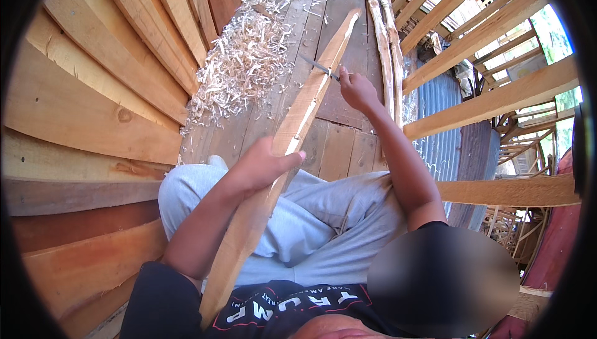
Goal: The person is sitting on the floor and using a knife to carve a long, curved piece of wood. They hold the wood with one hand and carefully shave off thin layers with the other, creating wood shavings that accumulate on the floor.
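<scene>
A long, narrow wooden plank [244, 236] slants from my chest across my lap and out over the floor, its far end tapered. My left hand [264, 163] is wrapped round its middle, thumb on the right edge. Farther up, my right hand [359, 90] grips the handle of a knife [316, 65]. The blade lies across the plank and points to the left, and a pale curl of wood shows where they meet. Light, freshly cut patches run along the plank's right edge. The handle is mostly hidden by my fingers.
Wood shavings [239, 59] are heaped on the board floor [339, 146] to the left. Two long wooden strips [388, 46] lie to the right of the plank. Upright boards [93, 112] line the left side; rails [491, 99] and corrugated metal sheeting [438, 106] stand at the right.
</scene>
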Tool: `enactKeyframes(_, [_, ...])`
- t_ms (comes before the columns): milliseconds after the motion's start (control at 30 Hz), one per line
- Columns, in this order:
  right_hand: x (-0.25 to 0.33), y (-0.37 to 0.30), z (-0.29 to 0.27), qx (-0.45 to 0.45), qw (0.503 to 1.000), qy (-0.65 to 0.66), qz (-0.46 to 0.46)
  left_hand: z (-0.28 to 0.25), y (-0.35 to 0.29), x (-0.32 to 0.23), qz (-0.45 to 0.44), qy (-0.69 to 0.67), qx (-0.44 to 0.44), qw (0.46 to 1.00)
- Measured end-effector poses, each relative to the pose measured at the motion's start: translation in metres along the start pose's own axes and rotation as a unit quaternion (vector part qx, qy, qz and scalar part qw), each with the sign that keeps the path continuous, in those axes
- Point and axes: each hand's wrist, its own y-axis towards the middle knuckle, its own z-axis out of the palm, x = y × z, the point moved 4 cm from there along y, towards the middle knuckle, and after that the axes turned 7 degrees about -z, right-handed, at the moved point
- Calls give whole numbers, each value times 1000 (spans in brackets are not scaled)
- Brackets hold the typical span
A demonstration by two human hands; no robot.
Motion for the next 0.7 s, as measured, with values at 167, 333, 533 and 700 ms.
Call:
enactKeyframes(167, [12,-10,2,242,890,377,86,-2,-4,6,7,-33,10,999])
enactKeyframes(333, [-11,-5,13,268,901,337,47,-1,0,3,-17,-7,29,999])
enactKeyframes(533, [17,-10,-18,22,999,3,-40,-1,0,4,-17,-31,20,999])
enactKeyframes(700, [37,-18,-37,-81,990,-70,-96,3,-4,1,-50,-59,33,996])
